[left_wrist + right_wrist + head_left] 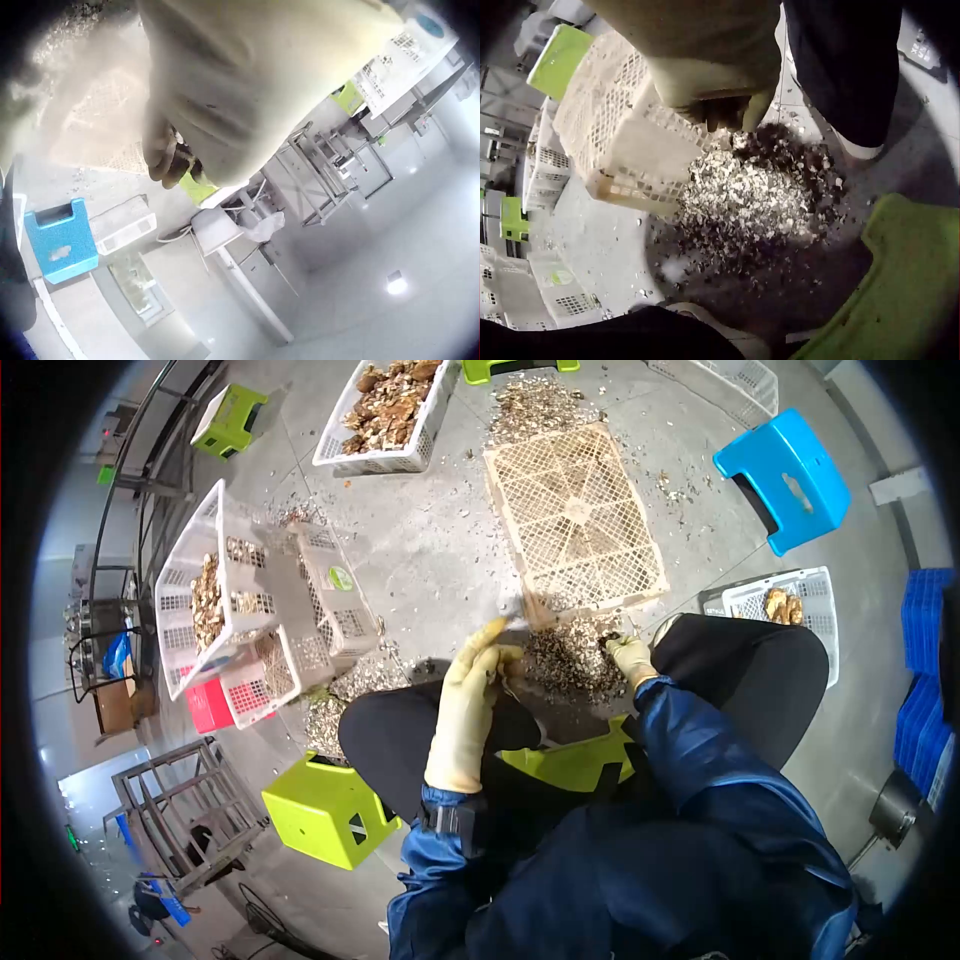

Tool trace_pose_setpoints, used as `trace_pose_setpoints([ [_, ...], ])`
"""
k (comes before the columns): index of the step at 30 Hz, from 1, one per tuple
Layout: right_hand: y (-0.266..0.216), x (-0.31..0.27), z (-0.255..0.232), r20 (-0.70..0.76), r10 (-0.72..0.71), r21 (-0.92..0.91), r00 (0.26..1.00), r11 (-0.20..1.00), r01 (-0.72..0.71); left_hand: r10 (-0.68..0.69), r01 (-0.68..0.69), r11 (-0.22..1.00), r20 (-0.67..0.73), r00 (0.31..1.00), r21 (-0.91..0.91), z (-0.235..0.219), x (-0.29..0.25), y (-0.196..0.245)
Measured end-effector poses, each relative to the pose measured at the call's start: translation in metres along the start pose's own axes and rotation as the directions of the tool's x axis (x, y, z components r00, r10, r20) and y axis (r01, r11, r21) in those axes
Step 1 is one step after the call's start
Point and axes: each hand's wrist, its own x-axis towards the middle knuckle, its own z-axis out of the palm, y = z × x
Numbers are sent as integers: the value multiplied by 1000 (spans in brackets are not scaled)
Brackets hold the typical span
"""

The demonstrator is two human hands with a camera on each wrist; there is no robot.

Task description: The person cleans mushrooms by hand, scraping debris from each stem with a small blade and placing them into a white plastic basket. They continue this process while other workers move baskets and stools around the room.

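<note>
My left hand (465,705), in a pale glove, is raised over the left knee beside the pile. One yellow-stained finger points forward and the others bend inward. In the left wrist view, dark-stained fingertips (166,161) curl close to a small pale bit. My right hand (630,658), gloved too, reaches down to the right edge of a heap of pale and dark mushroom-like scraps (570,665). From the right wrist, its bent fingers hang over the scraps, tips in shadow; I cannot tell what it holds. An upturned cream lattice crate (577,510) stands just beyond the heap.
White crates of brown mushrooms stand ahead (385,420) and at left (205,605). Another white crate (815,610) sits by the right knee. Stools are around: blue (790,480), green (325,810). More scraps (540,410) litter the floor beyond the upturned crate.
</note>
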Motion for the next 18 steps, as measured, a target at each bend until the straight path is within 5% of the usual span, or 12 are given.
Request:
trace_pose_setpoints([
  [2, 3, 10, 14, 98, 135, 72, 986, 987, -142, -70, 71, 997, -79, 994, 22, 3, 6, -3],
  [4, 58, 52, 72, 47, 121, 213, 992, 969, -128, -80, 81, 996, -47, 996, 33, -2, 16, -14],
  [8, 35, 59, 73, -124, 210, -8, 970, 977, -212, -182, 181, 983, -61, 981, -18, 9, 33, -21],
  [18, 53, 89, 87, 152, 314, 202, 937, 918, -341, -302, 302, 953, -38, 952, -6, 31, 58, -15],
])
